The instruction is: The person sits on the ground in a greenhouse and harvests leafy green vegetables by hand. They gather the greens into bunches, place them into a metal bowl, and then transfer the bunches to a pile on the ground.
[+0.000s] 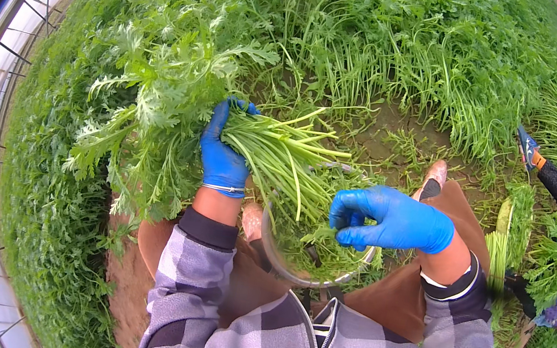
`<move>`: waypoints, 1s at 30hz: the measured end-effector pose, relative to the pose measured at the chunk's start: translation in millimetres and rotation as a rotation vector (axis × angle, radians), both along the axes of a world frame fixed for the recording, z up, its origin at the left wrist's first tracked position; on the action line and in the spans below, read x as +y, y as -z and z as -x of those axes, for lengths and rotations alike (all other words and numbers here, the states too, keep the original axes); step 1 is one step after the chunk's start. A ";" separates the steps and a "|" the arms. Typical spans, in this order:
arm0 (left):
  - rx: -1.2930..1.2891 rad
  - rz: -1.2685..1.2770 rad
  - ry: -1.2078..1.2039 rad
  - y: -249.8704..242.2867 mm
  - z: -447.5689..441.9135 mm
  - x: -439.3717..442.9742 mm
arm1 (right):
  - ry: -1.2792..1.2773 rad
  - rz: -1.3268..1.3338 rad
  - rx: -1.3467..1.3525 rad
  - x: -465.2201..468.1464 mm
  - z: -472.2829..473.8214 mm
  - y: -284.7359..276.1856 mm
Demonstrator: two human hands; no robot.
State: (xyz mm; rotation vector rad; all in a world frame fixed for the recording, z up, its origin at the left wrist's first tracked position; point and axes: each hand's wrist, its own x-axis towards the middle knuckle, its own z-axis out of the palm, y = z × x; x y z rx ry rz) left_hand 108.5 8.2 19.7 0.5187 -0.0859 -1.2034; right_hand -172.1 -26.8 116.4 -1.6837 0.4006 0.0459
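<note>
My left hand (225, 157), in a blue glove with a white band at the wrist, grips a thick bunch of leafy greens (159, 100) that look like crown daisy. The leaves spread to the left and the pale cut stems (287, 153) fan out to the right. My right hand (386, 218), also blue-gloved, hovers right of the stem ends with fingers curled. A scrap of green leaf (322, 234) shows at its fingertips; whether it is pinched there is unclear. Below both hands, between my legs, stands a round, light-rimmed basin (289, 277) holding loose leaves and trimmings.
Dense standing greens (390, 22) surround me ahead and on the left. Cut stubble and bare soil (389, 131) lie before my shoes. At right a co-worker in purple gloves (554, 313) holds greens, near stacked cut bunches (497, 258). A greenhouse wall (2, 92) curves along the left.
</note>
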 end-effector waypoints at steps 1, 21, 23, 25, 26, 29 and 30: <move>-0.026 -0.038 -0.015 -0.5 4.1 -1.2 | 0.136 0.051 -0.122 0.6 -6.1 3.1; 0.026 -0.046 0.079 2.1 35.3 1.7 | 0.421 0.476 -0.123 7.9 -32.4 43.8; -0.040 -0.130 0.112 7.0 55.1 6.1 | 0.550 0.555 -0.147 10.5 -49.4 53.8; 0.017 -0.346 0.057 10.8 66.3 4.4 | 0.561 0.668 -0.062 10.4 -61.1 61.8; -0.043 -0.271 0.087 11.1 66.0 4.6 | 0.593 0.586 -0.094 9.3 -62.0 63.6; -0.041 -0.150 0.147 9.9 52.8 3.6 | 0.242 0.464 -0.038 -0.7 -44.3 58.6; 0.003 -0.073 0.166 8.1 42.9 0.7 | -0.014 0.449 0.017 -5.0 -34.5 54.0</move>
